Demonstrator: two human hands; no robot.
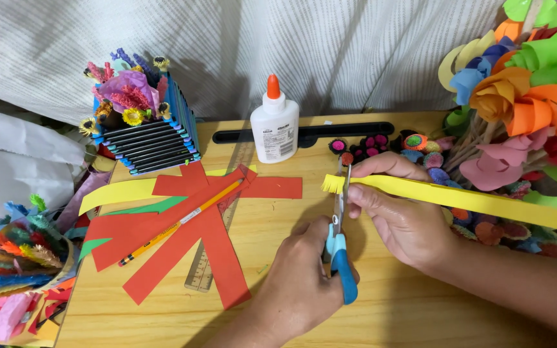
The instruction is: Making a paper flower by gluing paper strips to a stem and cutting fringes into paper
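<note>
Near the centre of the frame the left hand (301, 283) is closed through the blue handles of a pair of scissors (339, 232), whose blades point straight up toward the top of the picture and stand just parted at the end of a yellow paper strip (459, 198). The right hand (398, 206) pinches that strip between thumb and fingers just to the right of the blades, so it is the nearer hand to the cut. The strip's long axis runs from its fringed tip at centre out to the right edge, slightly downward — nearly square across the blades. The fringed end (332, 183) sits left of the blades. On the wooden table (278, 219), left of centre, lie red paper strips (188, 245), a pencil (178, 222) and a ruler (204, 270) — a glue bottle (274, 125) stands at upper centre, and paper flowers (523, 96) fill the upper right.
</note>
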